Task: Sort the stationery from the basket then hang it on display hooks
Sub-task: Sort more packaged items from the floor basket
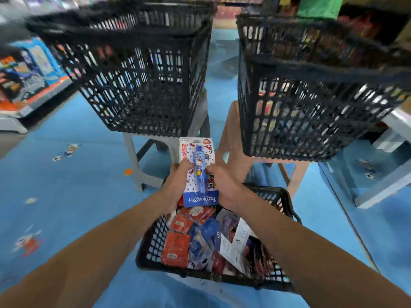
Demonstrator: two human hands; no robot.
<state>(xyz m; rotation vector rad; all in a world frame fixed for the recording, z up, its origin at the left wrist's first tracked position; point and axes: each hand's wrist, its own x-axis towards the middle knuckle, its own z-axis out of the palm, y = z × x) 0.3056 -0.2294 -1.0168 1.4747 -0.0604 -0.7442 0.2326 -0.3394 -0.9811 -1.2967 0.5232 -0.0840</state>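
Red-dotted white card point(209, 156), black basket point(153, 241)

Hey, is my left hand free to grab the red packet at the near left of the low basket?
Probably not yet: the left hand grips the pen card along with the right hand. The red packet lies uncovered on top in the basket, so letting go should clear the way.

Shows bare forearms point(115, 236), uncovered as far up as the view reaches, tapering to the wrists; ends in a bare left grip point(178, 184) and right grip point(225, 185).
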